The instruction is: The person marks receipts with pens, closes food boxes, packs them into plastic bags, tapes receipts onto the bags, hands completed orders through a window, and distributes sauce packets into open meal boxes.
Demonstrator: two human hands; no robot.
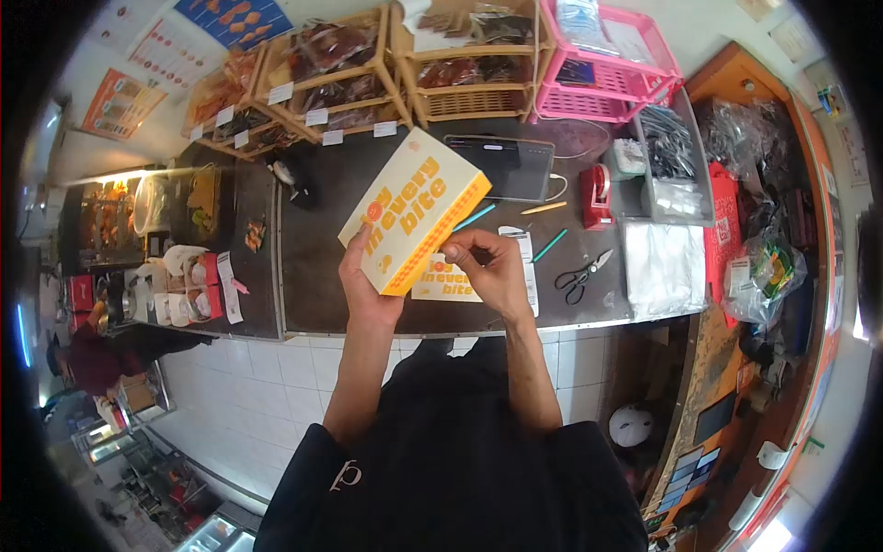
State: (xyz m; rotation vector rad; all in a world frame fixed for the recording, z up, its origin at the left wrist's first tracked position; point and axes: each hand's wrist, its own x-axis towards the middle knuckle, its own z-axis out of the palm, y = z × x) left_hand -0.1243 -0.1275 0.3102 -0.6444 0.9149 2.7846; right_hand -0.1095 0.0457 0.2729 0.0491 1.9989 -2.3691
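My left hand (368, 281) grips a white and yellow cardboard food box (405, 207) by its near left edge, thumb on the printed lid. The box is tilted above the dark counter, with "in every bite" lettered on it. At its checkered yellow side, my right hand (487, 271) is closed, thumb and index finger pinched by the lower edge. Whether anything is between those fingers is too small to tell. Under my hands lies another piece with the same print (451, 287), partly hidden, next to a white printed paper (522, 253).
Behind the box lies a tablet (515, 166). Scissors (584, 276), pens (550, 246) and a red tape dispenser (597, 198) are to the right. Plastic bags (664, 271) sit near the right edge. Wooden racks (469, 69) and pink trays (607, 64) line the back.
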